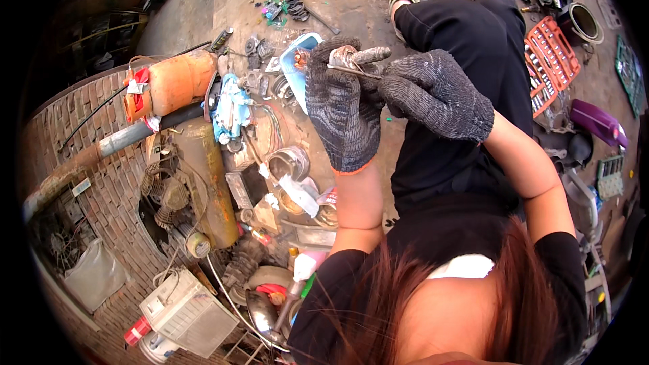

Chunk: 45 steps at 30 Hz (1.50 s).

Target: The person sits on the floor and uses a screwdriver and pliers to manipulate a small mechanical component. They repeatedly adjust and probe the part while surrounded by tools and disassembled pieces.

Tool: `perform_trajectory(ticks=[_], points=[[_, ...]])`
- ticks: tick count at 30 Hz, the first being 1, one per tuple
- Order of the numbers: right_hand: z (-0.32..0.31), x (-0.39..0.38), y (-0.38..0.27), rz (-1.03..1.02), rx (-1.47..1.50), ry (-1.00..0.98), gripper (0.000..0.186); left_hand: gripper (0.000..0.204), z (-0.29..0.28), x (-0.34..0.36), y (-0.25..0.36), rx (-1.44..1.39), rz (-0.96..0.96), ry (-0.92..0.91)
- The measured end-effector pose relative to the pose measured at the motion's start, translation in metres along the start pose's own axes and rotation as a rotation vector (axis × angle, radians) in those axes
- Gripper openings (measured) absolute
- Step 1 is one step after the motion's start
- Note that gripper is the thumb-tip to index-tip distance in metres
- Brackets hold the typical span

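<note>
Both my hands wear dark grey knit gloves and are raised close together in front of me. Curled in my left hand [345, 111] is a small whitish and rust-brown piece [343, 58], its kind too small to make out. The fingers of my right hand [438, 94] are pinched together at the end of a thin dark rod [354, 71], which lies across the small piece. My gloved fingers hide part of both things. Behind my left hand shows a light blue plastic tub [292, 76] with a few coppery parts inside.
An orange tank [177, 82] and a blue machine part [232, 109] lie at the left, beside a yellow-brown cylinder [211, 186]. A red socket set case [556, 57] lies open at the right, near a purple container [595, 122]. Metal parts litter the ground.
</note>
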State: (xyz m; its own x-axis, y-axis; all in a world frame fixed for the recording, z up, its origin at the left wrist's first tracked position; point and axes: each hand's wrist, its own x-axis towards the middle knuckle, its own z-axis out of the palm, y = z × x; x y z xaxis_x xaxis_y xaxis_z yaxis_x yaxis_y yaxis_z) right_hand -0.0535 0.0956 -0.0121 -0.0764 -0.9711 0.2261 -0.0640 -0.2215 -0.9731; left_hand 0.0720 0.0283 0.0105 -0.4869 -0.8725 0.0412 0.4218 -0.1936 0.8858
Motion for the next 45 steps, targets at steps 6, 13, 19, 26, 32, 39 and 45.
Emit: perform_trajectory(ticks=[6, 13, 19, 26, 32, 39, 45], points=[[-0.011, -0.006, 0.000, -0.090, -0.113, -0.002, 0.023, 0.035, -0.014, 0.003, -0.003, 0.255, 0.120, -0.200], [-0.025, -0.026, -0.015, 0.148, 0.165, -0.008, 0.026, 0.027, 0.004, 0.007, 0.022, 0.979, 0.214, -0.594], [-0.029, -0.046, -0.028, 0.229, 0.264, 0.022, 0.027, 0.029, 0.017, 0.006, 0.041, 1.198, 0.115, -0.753], [-0.011, -0.080, -0.037, 0.595, 1.124, 0.084, 0.038, 0.032, 0.015, -0.001, 0.041, 1.317, 0.150, -0.911], [-0.012, -0.116, -0.040, 0.857, 1.599, 0.088, 0.045, 0.022, -0.005, -0.014, 0.039, 1.260, 0.112, -0.852], [-0.094, -0.142, -0.033, 0.121, 1.054, 0.830, 0.038, 0.019, -0.048, -0.042, 0.033, 1.100, -0.001, -0.346], [-0.023, -0.080, -0.030, 0.418, 0.174, 0.388, 0.018, 0.032, -0.013, -0.038, 0.041, 1.432, 0.338, -0.662]])
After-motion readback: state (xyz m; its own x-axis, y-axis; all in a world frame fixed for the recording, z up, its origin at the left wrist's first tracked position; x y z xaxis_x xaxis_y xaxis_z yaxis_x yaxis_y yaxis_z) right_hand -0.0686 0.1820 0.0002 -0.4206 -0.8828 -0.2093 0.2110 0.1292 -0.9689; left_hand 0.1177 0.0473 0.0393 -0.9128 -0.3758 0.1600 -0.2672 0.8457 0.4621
